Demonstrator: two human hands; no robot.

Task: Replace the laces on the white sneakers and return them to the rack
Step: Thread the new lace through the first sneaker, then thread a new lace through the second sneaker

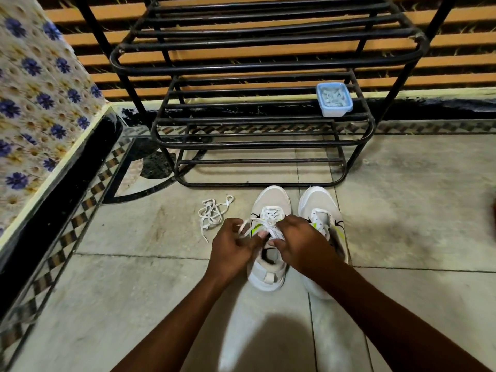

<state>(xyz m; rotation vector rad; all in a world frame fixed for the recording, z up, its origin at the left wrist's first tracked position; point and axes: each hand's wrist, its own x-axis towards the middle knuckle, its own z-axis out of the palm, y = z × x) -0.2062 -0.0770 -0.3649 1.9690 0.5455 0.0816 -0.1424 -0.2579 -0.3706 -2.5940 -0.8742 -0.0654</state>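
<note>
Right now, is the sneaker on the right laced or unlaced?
Unlaced: the right sneaker shows bare eyelets and an uncovered tongue, while the left sneaker carries a crossed lace.

A pair of white mesh sneakers (319, 202) stands side by side on the grey tiled floor (416, 210), just before the black metal-tube rack (263, 67). A loose white lace (212, 214) lies left of them. A lidded blue plastic box (334, 99) sits on a rack shelf, at its right end.

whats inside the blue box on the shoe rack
The small blue-rimmed clear plastic box on the black metal rack holds pale, whitish pieces, too small to identify. Anything under them is covered.
</note>
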